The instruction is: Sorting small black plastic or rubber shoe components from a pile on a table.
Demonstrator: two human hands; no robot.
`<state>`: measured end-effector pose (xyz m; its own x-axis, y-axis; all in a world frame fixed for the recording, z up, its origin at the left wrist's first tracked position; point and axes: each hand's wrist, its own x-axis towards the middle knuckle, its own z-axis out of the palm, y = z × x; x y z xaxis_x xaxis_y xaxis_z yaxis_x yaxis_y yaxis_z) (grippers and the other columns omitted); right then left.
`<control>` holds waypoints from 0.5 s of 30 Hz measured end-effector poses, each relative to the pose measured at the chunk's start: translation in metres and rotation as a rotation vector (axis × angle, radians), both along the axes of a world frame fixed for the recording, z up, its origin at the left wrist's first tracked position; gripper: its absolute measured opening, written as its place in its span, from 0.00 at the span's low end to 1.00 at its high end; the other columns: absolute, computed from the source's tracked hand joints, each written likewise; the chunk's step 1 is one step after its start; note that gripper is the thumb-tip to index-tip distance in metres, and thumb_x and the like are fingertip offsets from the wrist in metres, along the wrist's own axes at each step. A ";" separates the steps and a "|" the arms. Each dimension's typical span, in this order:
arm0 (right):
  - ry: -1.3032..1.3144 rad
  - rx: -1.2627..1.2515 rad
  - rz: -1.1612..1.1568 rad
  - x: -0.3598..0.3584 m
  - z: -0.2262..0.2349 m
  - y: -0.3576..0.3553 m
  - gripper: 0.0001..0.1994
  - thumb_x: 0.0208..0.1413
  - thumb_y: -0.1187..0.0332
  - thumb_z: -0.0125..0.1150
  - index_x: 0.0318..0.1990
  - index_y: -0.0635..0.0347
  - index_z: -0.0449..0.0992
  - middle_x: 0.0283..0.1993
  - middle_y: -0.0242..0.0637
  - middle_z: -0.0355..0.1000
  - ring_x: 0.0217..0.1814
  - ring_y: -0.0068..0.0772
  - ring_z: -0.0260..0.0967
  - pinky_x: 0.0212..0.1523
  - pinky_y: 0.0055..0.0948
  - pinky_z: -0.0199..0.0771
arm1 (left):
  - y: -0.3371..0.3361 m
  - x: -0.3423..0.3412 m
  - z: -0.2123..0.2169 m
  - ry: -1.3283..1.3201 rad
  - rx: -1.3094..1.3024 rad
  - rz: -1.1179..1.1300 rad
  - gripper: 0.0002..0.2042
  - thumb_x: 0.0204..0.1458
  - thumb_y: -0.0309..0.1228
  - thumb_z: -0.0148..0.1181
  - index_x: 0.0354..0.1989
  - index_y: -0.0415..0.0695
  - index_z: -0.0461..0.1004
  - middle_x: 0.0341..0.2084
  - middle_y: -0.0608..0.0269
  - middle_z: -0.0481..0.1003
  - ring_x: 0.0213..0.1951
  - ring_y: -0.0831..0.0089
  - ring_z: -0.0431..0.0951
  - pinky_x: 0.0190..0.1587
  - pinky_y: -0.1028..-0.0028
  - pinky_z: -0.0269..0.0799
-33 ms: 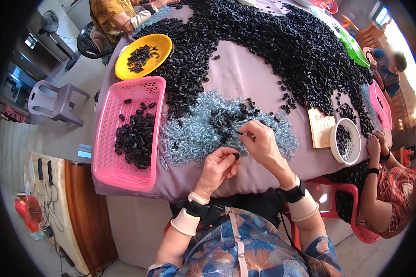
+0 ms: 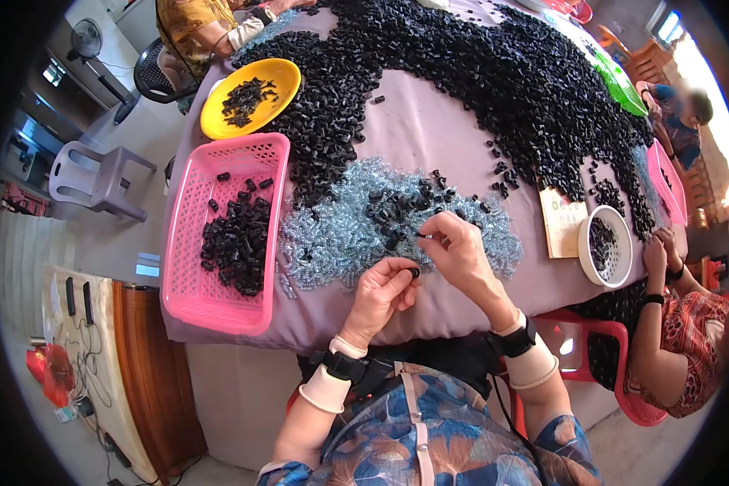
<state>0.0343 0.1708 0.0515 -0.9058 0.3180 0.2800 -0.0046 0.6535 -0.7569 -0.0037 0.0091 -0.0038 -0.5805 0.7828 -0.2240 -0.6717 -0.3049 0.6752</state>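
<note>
At a cloth-covered table (image 2: 417,121), a worker's L hand (image 2: 381,293) is pinching a small dark ring-like part (image 2: 415,273) btwn thumb and fingers, clamped at the tips, just R of the pink basket (image 2: 219,321) and nearer the worker's side. The R hand (image 2: 459,247), farther R of the basket, is hovering over the edge of a clear-blue pile (image 2: 328,235), thumb and forefinger almost meeting; a dark speck is showing there, but whether it's being gripped, can't tell. Inside the basket, a modest mound of black pcs (image 2: 239,247) is sitting, w/ bare floor showing around it, so work looks only partly along. Loose black pcs (image 2: 389,209) are lying atop the clear-blue pile, R of the basket. Beyond it and to its R, a big black heap (image 2: 494,73) is covering much of the cloth, far outnumbering the basket's lot; most, by appearances, is remaining. A yellow plate (image 2: 215,120) w/ dark bits is standing just beyond the basket; a co-worker (image 2: 680,340) is sitting well R of it.
</note>
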 end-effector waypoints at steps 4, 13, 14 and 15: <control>-0.091 -0.418 -0.065 0.012 -0.006 -0.005 0.05 0.45 0.77 0.61 0.31 0.64 0.73 0.25 0.32 0.71 0.25 0.18 0.66 0.26 0.20 0.66 | 0.003 0.004 -0.001 0.029 -0.030 0.012 0.07 0.57 0.28 0.52 0.42 0.41 0.71 0.25 0.62 0.74 0.21 0.80 0.69 0.23 0.83 0.63; -0.120 -0.660 -0.156 0.026 -0.023 -0.008 0.03 0.50 0.78 0.59 0.33 0.64 0.74 0.25 0.29 0.71 0.26 0.15 0.67 0.27 0.16 0.68 | 0.003 0.005 0.003 0.042 -0.062 0.029 0.08 0.56 0.30 0.54 0.42 0.41 0.71 0.27 0.63 0.75 0.22 0.81 0.69 0.23 0.83 0.63; -0.074 -0.663 -0.142 0.028 -0.026 -0.008 0.03 0.50 0.79 0.59 0.33 0.64 0.73 0.25 0.29 0.71 0.25 0.15 0.68 0.27 0.16 0.69 | 0.003 0.005 0.003 0.043 -0.061 0.035 0.08 0.56 0.30 0.54 0.42 0.41 0.71 0.27 0.63 0.75 0.22 0.81 0.69 0.23 0.83 0.63; -0.077 -0.665 -0.141 0.030 -0.023 -0.009 0.03 0.50 0.79 0.59 0.33 0.64 0.73 0.25 0.29 0.71 0.25 0.15 0.68 0.27 0.16 0.69 | 0.003 0.005 0.004 0.044 -0.063 0.044 0.08 0.56 0.30 0.53 0.42 0.41 0.71 0.27 0.63 0.75 0.22 0.81 0.69 0.23 0.83 0.63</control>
